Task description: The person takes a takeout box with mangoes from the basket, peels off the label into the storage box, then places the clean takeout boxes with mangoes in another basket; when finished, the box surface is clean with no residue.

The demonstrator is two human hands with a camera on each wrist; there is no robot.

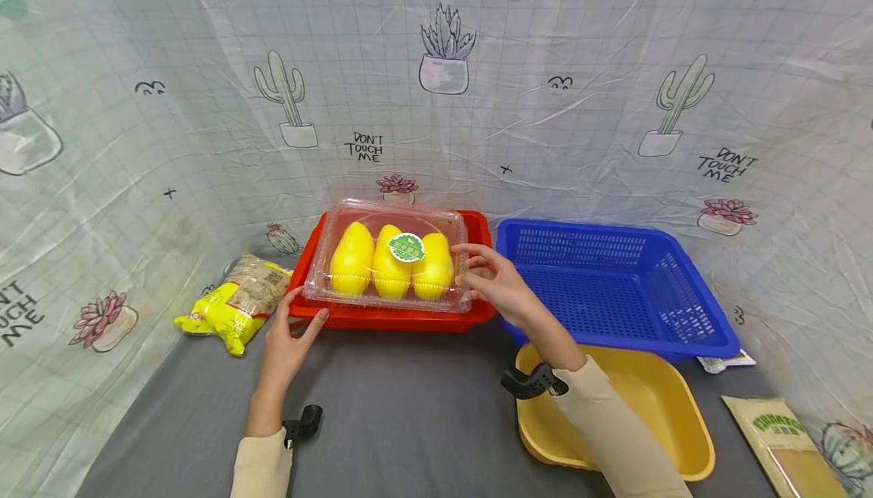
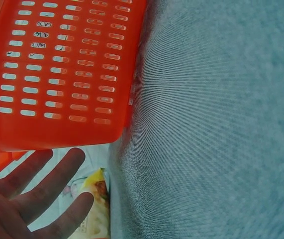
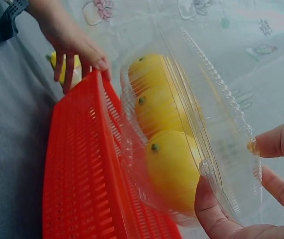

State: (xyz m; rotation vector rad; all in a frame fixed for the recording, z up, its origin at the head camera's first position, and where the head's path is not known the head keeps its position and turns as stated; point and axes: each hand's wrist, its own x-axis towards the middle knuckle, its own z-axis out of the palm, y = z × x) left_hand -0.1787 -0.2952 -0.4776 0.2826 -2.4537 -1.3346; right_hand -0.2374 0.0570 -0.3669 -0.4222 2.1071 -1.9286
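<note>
A clear plastic clamshell box holds three yellow mangoes and bears a round green and white sticker. It sits tilted over the red slotted basket. My right hand pinches the box's right end, thumb on one side and fingers on the other, as the right wrist view shows. At the basket's left front corner, my left hand touches the rim with its fingers spread and fairly straight. In the left wrist view those fingers point at the basket's corner.
A blue slotted basket stands to the right, with a yellow tub in front of it, under my right forearm. A yellow bag lies at the left. At the far right lies a beige packet. Patterned cloth hangs behind.
</note>
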